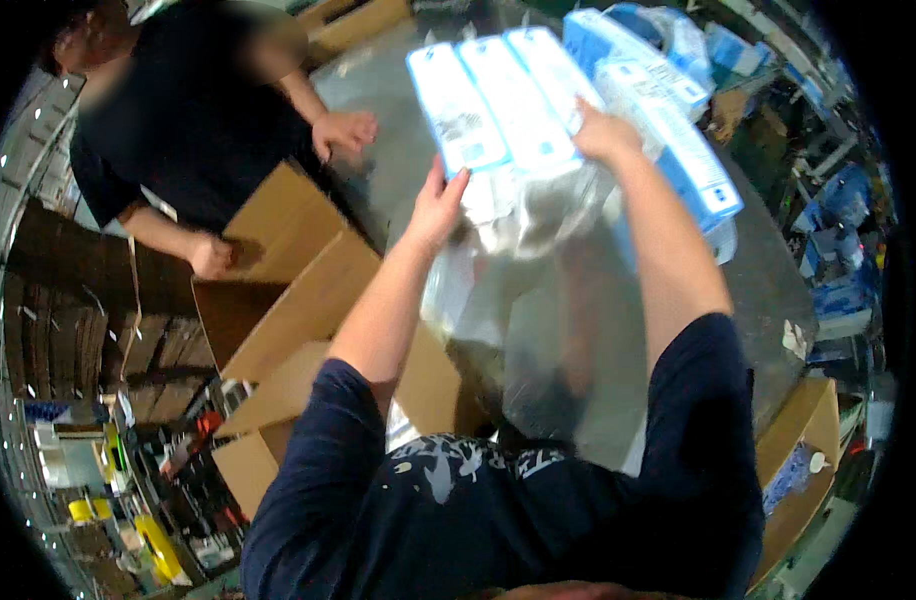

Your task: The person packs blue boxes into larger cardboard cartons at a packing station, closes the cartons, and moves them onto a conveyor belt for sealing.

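My two hands reach out ahead of me over a grey desk [390,90], both grasping one row of three slim white-and-blue boxes [508,98] that lie side by side between them. My left hand [439,208] grips the near left corner, thumb uppermost; my right hand [608,133] grips the opposite side, thumb over the edge. Clear plastic film [523,215] gathers in shiny folds at the near end of the row, between my wrists. Glare and blur there mean I cannot tell how fully it wraps the boxes.

As I judge it, a good hold here needs even pressure inward from both sides, so the middle box cannot slip, with both ends level and the loose film clear of my fingers. Too hard a squeeze could crease the thin-looking walls.

Just beyond my right hand, on its outer side, more blue-and-white boxes [668,140] lie at a slant, close enough to catch an edge. Left of my left forearm stands an open cardboard box [313,290]; across it, a co-worker [193,110] in black rests one hand [212,256] by a flap.
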The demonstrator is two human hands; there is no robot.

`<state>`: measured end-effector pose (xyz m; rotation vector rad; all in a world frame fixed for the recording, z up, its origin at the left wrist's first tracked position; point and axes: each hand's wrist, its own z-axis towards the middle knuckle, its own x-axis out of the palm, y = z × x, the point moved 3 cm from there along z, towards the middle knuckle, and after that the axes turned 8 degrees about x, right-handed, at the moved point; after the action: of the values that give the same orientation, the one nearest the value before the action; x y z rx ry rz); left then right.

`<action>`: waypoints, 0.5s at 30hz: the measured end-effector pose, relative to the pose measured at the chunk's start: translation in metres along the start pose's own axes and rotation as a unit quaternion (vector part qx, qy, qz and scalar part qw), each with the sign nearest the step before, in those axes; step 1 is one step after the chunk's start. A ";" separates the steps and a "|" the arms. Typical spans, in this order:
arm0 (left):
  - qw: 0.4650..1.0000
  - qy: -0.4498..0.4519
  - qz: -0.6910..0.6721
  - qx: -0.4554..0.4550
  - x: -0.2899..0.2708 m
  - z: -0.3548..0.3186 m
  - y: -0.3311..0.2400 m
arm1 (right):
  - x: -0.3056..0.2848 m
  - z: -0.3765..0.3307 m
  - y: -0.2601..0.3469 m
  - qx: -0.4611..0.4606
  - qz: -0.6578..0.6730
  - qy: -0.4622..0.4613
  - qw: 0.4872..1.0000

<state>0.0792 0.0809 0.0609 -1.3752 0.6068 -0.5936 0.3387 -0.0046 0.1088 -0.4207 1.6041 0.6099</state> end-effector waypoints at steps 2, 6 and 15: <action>0.999 -0.021 -0.031 -0.035 0.012 0.013 0.009 | -0.009 -0.033 -0.021 -0.006 -0.038 -0.030 0.999; 0.990 0.057 0.104 -0.079 -0.002 -0.062 0.019 | -0.014 -0.135 -0.066 -0.087 0.025 -0.004 0.996; 0.926 0.200 -0.179 -0.265 0.011 -0.153 0.011 | 0.068 -0.262 -0.152 0.114 0.639 0.391 0.653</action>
<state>-0.0200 -0.0342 0.0343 -1.9149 0.8965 -1.0771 0.2131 -0.2784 0.0341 0.9351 2.6996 1.3511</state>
